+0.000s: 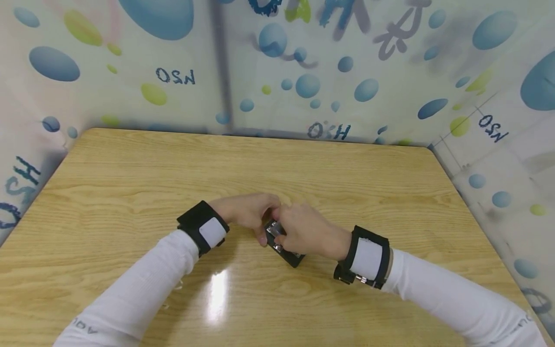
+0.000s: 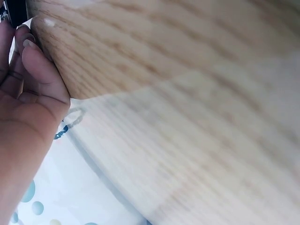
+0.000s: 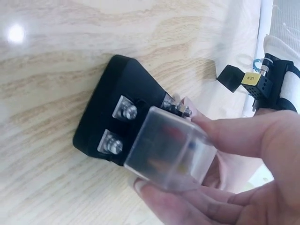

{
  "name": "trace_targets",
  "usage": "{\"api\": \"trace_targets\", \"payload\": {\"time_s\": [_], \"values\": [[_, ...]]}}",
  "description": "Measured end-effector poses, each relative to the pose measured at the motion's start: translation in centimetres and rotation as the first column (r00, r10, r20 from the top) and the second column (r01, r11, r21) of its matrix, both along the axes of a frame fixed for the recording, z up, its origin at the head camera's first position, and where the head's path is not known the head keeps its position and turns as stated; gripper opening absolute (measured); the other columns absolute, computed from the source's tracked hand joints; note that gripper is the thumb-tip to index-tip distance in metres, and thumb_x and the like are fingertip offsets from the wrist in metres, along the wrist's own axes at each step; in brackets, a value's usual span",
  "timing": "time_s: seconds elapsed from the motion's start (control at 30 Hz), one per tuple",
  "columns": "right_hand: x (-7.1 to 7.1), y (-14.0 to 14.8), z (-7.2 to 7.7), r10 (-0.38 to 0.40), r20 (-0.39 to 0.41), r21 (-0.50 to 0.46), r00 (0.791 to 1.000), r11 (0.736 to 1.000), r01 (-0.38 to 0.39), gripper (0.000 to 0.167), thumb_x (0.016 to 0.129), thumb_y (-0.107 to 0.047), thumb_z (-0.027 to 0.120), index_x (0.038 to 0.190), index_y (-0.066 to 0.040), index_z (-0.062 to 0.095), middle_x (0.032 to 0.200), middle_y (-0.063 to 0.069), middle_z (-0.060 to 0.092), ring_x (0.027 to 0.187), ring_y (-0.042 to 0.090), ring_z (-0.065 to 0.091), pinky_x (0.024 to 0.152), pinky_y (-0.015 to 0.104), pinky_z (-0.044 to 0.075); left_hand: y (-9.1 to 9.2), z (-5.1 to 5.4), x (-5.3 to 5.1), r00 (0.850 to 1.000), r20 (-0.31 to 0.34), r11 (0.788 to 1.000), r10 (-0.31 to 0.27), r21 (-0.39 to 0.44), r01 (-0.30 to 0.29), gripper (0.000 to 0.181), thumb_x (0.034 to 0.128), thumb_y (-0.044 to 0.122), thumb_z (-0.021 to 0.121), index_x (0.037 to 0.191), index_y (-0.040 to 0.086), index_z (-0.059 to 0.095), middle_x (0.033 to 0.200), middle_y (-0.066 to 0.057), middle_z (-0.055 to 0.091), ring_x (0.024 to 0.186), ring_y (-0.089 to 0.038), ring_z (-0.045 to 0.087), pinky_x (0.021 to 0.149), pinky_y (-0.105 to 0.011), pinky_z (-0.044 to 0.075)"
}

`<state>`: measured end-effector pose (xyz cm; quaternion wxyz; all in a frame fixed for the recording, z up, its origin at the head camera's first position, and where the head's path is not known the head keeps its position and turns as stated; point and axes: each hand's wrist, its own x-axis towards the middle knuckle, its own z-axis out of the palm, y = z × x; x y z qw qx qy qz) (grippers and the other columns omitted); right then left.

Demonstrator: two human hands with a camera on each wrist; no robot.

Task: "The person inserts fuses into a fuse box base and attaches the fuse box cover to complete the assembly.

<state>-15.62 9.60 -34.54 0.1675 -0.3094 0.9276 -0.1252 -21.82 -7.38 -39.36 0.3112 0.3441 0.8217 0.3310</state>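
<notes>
A black base with metal screw terminals lies at an angle near the middle of the table. On it sits a clear, box-like plastic block with blurred coloured parts inside. My right hand grips this block, thumb on one side and fingers on the other. At the base's far-left end, my left hand holds the edge between thumb and fingers. Only a dark corner of the base shows beside the left fingertips in the left wrist view. The right hand covers much of the block in the head view.
The wood-grain table has a rounded back edge close to a patterned curtain. Black straps with small devices are on both wrists. A bright reflection shows on the tabletop near the left forearm.
</notes>
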Motion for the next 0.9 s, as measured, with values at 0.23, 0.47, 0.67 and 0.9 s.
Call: {"api": "trace_targets", "payload": {"time_s": [0.23,0.47,0.67,0.9], "values": [[0.34,-0.02,-0.36,-0.021,-0.058,0.0,0.998,1.0,0.021,0.017,0.082,-0.016,0.074,0.084,-0.007,0.06,0.065,-0.001,0.056,0.052,0.009,0.051,0.043,0.02,0.037,-0.04,0.0,0.04,1.0,0.002,1.0,-0.001,-0.003,0.001,0.048,0.0571,0.005,0.092,0.092,0.011,0.059,0.096,0.0,0.058,0.086,-0.014,0.052,0.076,-0.026,0.046],[0.49,0.21,-0.65,-0.025,-0.077,-0.034,0.997,0.999,0.022,0.017,0.081,-0.014,0.073,0.086,-0.006,0.059,0.064,-0.002,0.056,0.05,0.008,0.051,0.041,0.02,0.037,-0.02,0.09,0.0,1.0,-0.012,1.0,-0.008,-0.024,0.008,0.048,0.0581,0.006,0.092,0.093,0.012,0.06,0.096,0.0,0.06,0.086,-0.014,0.053,0.077,-0.027,0.047],[0.56,0.35,-0.77,-0.028,-0.097,-0.04,0.995,0.999,0.024,0.021,0.082,-0.017,0.074,0.091,-0.003,0.06,0.064,-0.002,0.056,0.05,0.008,0.051,0.04,0.019,0.036,0.07,0.23,-0.03,1.0,-0.013,0.999,-0.004,-0.035,0.004,0.048,0.0577,0.006,0.092,0.093,0.012,0.06,0.097,0.001,0.06,0.088,-0.014,0.054,0.079,-0.027,0.047],[0.8,0.16,-0.81,-0.039,-0.128,-0.021,0.991,0.999,0.037,0.021,0.081,-0.016,0.074,0.09,-0.004,0.06,0.066,-0.001,0.056,0.052,0.01,0.052,0.041,0.02,0.037,0.1,0.14,-0.06,1.0,-0.007,0.999,-0.002,-0.032,0.002,0.048,0.0579,0.006,0.092,0.092,0.012,0.06,0.097,0.001,0.06,0.087,-0.014,0.054,0.078,-0.027,0.047]]}}
